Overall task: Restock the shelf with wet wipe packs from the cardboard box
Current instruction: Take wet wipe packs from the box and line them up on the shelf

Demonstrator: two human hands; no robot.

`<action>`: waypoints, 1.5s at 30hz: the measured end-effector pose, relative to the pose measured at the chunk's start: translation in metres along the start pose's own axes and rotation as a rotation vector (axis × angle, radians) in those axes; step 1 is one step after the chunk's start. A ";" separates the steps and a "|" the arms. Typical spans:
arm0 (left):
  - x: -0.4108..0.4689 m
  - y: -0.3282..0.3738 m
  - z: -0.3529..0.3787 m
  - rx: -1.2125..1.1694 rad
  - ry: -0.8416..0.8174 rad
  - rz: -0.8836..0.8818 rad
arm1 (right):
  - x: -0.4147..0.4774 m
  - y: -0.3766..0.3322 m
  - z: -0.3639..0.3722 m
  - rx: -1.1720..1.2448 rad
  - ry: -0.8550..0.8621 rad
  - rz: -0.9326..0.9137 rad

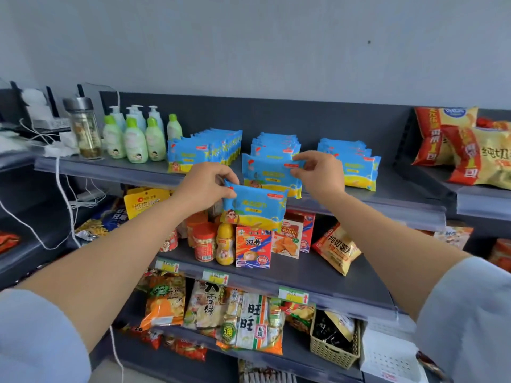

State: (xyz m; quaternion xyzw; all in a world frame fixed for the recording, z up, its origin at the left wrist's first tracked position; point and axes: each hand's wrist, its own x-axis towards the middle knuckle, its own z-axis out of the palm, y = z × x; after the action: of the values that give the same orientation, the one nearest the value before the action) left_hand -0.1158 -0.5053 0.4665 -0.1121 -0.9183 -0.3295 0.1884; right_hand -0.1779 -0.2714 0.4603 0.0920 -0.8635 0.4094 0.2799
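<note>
Blue-and-yellow wet wipe packs stand in three rows on the top grey shelf [401, 200]: a left row [204, 150], a middle row [276, 146] and a right row [356, 164]. My right hand [320, 175] pinches the top right corner of the front pack of the middle row [269, 175], which stands upright on the shelf. My left hand [206, 186] grips the top left corner of another wet wipe pack [254, 208], held in the air just below and in front of the shelf edge. The cardboard box is out of view.
Green lotion bottles [135, 139] and a glass flask [84, 128] stand left of the packs. Chip bags [470, 150] lie at the far right. Lower shelves hold jars, snack boxes [253, 246] and bags; a woven basket [334, 344] sits at the bottom right. White cables [63, 194] hang at left.
</note>
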 end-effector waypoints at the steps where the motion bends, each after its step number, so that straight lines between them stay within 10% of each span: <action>1: 0.008 -0.001 -0.002 -0.017 0.003 -0.006 | 0.009 0.000 0.002 0.006 0.002 -0.004; 45: 0.183 -0.041 0.073 0.088 0.064 0.027 | 0.122 0.070 0.057 -0.073 -0.224 0.065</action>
State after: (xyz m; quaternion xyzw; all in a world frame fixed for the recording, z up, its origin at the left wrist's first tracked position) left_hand -0.3147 -0.4741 0.4684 -0.1053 -0.9238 -0.2899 0.2268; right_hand -0.3290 -0.2607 0.4530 0.0990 -0.9062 0.3736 0.1717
